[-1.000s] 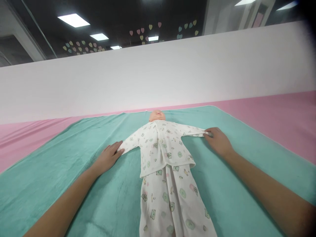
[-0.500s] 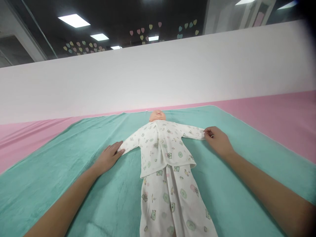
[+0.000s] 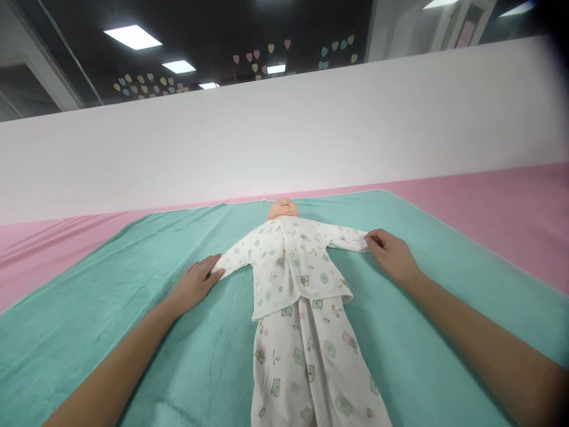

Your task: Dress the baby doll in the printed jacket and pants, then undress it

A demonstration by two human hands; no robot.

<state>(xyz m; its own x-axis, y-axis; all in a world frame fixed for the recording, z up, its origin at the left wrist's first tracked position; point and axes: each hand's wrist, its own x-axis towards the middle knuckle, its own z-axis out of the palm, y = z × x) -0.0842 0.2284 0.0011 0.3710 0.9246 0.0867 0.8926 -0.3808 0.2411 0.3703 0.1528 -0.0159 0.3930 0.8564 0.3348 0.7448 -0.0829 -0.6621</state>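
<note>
A baby doll (image 3: 283, 207) lies on its back with both arms spread, wearing a white pajama top (image 3: 288, 261) printed with small green and brown figures. Matching pajama pants (image 3: 306, 362) cover its legs and run out of view at the bottom. My left hand (image 3: 195, 283) lies flat at the end of the left-side sleeve (image 3: 233, 258), fingers stretched over the cuff and thumb below it. At the opposite cuff, the fingertips of my right hand (image 3: 393, 252) pinch the end of the right-side sleeve (image 3: 349, 238). The doll's hands are hidden.
Beneath the doll spreads a teal blanket (image 3: 186, 356) over a pink surface (image 3: 498, 219). A low white wall (image 3: 284, 142) stands behind the doll's head, with dark glass (image 3: 213, 29) carrying heart stickers above it.
My right hand has shifted very slightly inward on the sleeve cuff, its fingertips closing around the edge. My left hand and the doll stay put.
</note>
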